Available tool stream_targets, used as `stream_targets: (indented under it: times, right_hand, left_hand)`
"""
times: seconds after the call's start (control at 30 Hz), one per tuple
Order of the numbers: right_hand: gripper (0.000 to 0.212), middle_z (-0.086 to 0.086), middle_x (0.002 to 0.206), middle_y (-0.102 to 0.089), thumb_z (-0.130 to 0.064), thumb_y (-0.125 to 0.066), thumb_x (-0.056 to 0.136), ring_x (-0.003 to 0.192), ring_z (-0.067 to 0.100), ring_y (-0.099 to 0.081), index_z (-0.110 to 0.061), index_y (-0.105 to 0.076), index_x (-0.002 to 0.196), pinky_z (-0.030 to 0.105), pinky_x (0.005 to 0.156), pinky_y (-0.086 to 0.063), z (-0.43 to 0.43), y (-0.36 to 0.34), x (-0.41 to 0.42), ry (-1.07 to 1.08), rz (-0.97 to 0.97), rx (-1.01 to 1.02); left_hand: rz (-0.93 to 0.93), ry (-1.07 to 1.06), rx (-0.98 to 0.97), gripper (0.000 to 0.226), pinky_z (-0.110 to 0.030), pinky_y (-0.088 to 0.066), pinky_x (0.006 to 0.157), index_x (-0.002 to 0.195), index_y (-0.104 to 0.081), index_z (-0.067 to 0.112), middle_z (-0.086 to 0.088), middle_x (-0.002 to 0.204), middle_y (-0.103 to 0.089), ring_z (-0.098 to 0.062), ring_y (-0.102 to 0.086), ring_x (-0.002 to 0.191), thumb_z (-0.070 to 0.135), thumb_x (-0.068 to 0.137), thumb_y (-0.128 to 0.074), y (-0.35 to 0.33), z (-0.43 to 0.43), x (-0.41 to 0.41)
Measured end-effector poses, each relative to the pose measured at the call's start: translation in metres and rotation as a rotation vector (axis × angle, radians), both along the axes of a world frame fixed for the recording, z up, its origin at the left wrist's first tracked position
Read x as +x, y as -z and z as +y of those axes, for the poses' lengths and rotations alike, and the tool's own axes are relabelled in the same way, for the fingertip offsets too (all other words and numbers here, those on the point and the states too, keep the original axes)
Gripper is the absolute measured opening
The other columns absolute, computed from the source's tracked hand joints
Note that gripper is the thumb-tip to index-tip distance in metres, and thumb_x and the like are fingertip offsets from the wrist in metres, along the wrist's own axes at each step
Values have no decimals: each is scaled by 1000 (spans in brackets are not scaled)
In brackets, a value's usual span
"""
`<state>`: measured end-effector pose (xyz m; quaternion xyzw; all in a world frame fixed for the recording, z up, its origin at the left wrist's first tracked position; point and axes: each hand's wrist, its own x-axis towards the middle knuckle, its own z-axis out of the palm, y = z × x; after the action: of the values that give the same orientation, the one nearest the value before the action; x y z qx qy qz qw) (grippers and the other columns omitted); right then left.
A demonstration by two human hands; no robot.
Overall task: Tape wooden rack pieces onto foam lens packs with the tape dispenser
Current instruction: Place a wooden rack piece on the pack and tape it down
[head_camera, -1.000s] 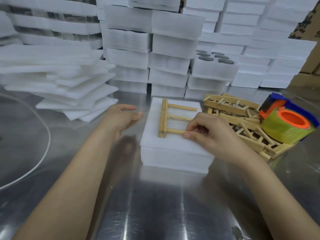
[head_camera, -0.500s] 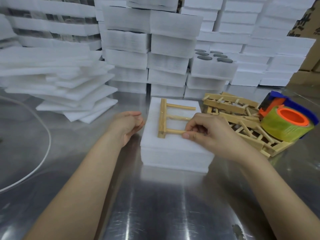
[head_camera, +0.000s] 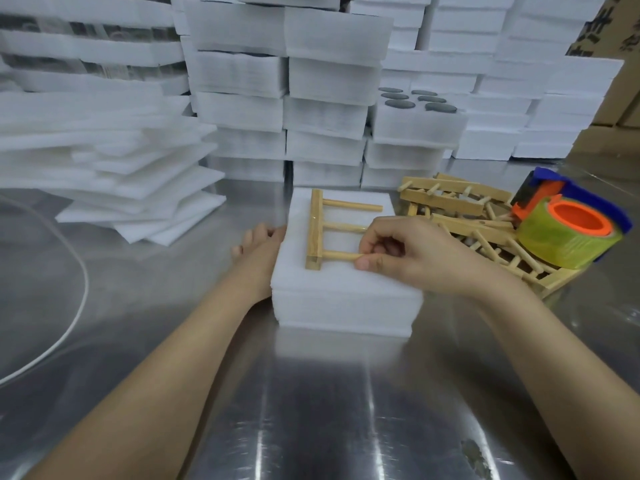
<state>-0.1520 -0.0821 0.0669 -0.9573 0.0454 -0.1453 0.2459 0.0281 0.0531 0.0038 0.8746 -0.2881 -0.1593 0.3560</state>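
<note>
A shiny stainless-steel table [head_camera: 145,299] fills the lower view. On its far left part lies a slumped pile of loose flat white foam sheets [head_camera: 131,181]. A thin white cord [head_camera: 86,285] curves over the table's left side, in front of that pile. Brown cardboard boxes [head_camera: 620,98], one printed with black characters, stand at the table's far right edge. A dark smudge [head_camera: 476,455] marks its near right surface.

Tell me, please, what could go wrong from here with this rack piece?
The wooden rack piece lies apparently untaped on the foam pack, pinched only at one dowel by the right hand; releasing it to fetch tape may let it shift. The tape dispenser sits against a loose pile of rack pieces, so grabbing it could scatter them.
</note>
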Motion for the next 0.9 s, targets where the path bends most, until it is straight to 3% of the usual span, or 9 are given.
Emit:
stream_targets:
  times: [0.07, 0.13, 0.23, 0.33, 0.43, 0.6, 0.67, 0.77, 0.9]
  right_hand:
    - [13, -19, 62, -51, -35, -74, 82, 61, -1, -46, -29, -64, 76, 9, 57, -36, -2, 1, 0, 10, -4, 38]
    - [13, -24, 64, -53, -37, -74, 80, 61, -1, -46, -29, -65, 76, 10, 56, -36, -2, 2, 0, 18, -5, 63]
    - [13, -20, 64, -53, -40, -74, 79, 61, 0, -47, -31, -65, 76, 11, 57, -37, -2, 3, -1, 36, -26, 71]
    - [13, -15, 67, -53, -40, -75, 78, 62, -1, -47, -32, -66, 75, 12, 58, -39, 1, 4, -3, 59, -40, 68]
    - [15, -6, 68, -60, -38, -77, 75, 61, -2, -48, -25, -71, 76, 13, 56, -39, 5, 4, -5, 103, -85, 170]
    - [18, 2, 79, -66, -13, -54, 96, 68, 4, -58, -16, -69, 86, 19, 66, -49, -12, 4, -17, 445, -546, 561]
    - [24, -4, 92, -68, -12, -47, 99, 86, 6, -63, -23, -67, 94, 27, 84, -53, -21, 9, -18, 577, -458, 593]
    - [23, -1, 114, -65, -18, -42, 101, 112, 16, -59, -26, -62, 109, 39, 104, -44, -28, 19, -13, 624, -247, 705]
    - [25, 4, 117, -60, -21, -46, 101, 105, 24, -63, -20, -53, 125, 35, 91, -54, -27, 24, -7, 634, -263, 999]
  left_hand:
    - [6, -14, -57, 32, -34, -30, 84, 79, -44, 33, 16, 90, -33, -22, -30, 97, 55, 61, -29, -2, 0, 0]
    - [41, -26, -220, 33, -44, -42, 87, 85, -60, 14, -12, 99, -57, -39, -49, 102, 42, 76, -46, -6, -1, 5]
    - [231, -136, -602, 20, -29, -51, 82, 107, -66, 12, -8, 104, -68, -19, -64, 93, 10, 91, -54, -16, -6, 6]
    - [575, 25, -784, 30, -27, -45, 96, 127, -56, 13, 0, 128, -59, -12, -59, 113, 19, 98, -49, -22, -14, -1]
    - [425, 209, -680, 38, -20, -20, 111, 140, -46, 11, 5, 158, -21, -6, -21, 144, 15, 103, -39, -17, -11, -6]
    - [381, 192, -635, 39, -14, -19, 104, 142, -43, 19, 8, 159, -15, -1, -16, 144, 17, 105, -33, -20, -15, -5]
    - [495, 165, -689, 43, -11, -34, 95, 146, -37, 22, 10, 152, -33, -2, -41, 132, 16, 104, -35, -20, -15, -7]
    - [616, 127, -769, 51, -9, -50, 59, 149, -27, 29, 26, 108, -61, 10, -66, 78, 18, 102, -42, -18, -13, -10]
    - [698, 98, -820, 37, -13, -49, 49, 135, -40, 25, 24, 89, -66, 5, -67, 64, 22, 100, -48, -14, -14, -8]
